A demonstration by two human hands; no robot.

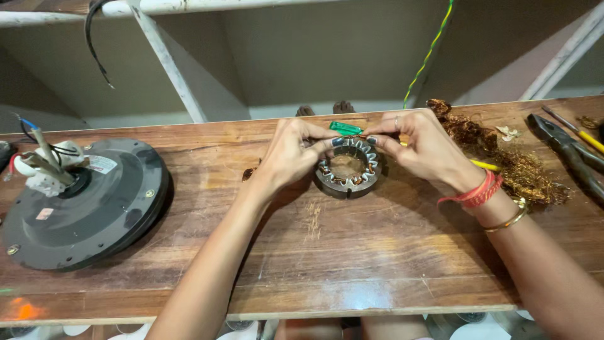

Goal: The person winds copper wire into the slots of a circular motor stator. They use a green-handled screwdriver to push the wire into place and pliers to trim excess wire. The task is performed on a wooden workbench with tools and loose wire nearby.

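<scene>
A small round metal stator ring (348, 169) with slots and copper bits lies on the wooden bench (352, 252). My left hand (290, 153) rests against its left rim, fingertips pinched at the top edge. My right hand (423, 146) meets it from the right, fingers pinching at the same top edge of the ring. A green-handled tool (345, 128) lies just behind the fingers. Whether a wire is between the fingertips is too small to tell.
A dark round fan motor housing (85, 204) with white wiring sits at the left. A heap of tangled copper wire (503, 157) lies right of my right hand, with a yellow stick (486, 165), pliers (569, 151) and a screwdriver (576, 130) beyond.
</scene>
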